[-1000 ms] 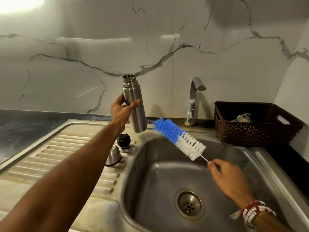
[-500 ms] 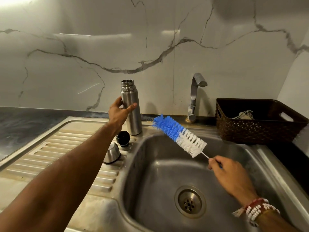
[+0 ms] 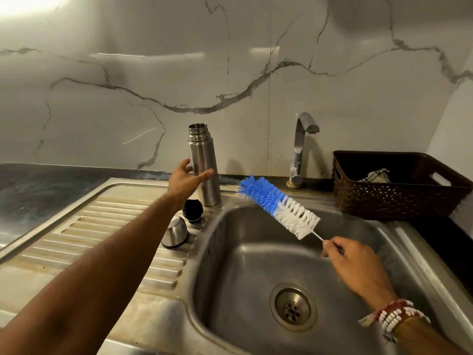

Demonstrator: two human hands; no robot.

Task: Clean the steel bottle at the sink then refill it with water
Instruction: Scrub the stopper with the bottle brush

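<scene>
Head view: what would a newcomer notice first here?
Most striking is the blue-and-white brush, held by its wire in the right hand over the sink. Next comes the open steel bottle, standing upright at the sink's back edge with the left hand at its side. Its black cap and steel cup lie on the drainboard.

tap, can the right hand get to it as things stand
Probably yes. The tap stands at the back rim of the sink, with only open basin between it and the right hand. That hand pinches the bottle brush by its handle, though, so its fingers aren't free.
</scene>
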